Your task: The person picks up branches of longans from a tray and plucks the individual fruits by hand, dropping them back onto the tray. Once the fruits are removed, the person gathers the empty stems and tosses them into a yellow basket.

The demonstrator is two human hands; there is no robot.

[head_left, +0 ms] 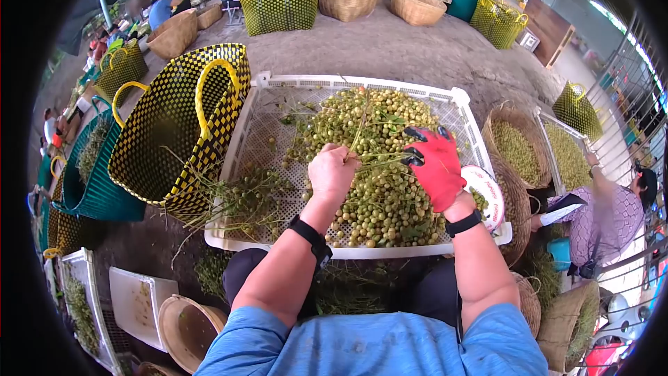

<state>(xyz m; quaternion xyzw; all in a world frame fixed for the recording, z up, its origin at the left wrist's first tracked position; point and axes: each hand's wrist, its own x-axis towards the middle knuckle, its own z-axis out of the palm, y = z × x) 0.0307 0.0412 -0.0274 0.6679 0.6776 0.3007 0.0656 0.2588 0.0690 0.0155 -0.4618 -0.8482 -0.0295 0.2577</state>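
Note:
A white mesh tray (243, 132) in front of me bears a heap of small green-yellow round fruits (383, 216). Over the heap, my bare left hand (332, 173) is closed on thin green stems (369, 162). My right hand (437, 168), in a red glove with dark fingertips, has its fingers bent at the other end of these stems; whether it grips them is hard to see. Loose stems with some fruits (250, 198) lie at the tray's left front corner. Beside my right wrist, partly hidden, is a white round bowl with red lettering (495, 202).
A yellow-black woven basket (182, 125) stands left of the tray, with a teal basket (101, 167) beyond. Round wicker baskets (518, 143) of fruit are at the right, near a seated person (605, 216). A white bin (142, 306) sits lower left.

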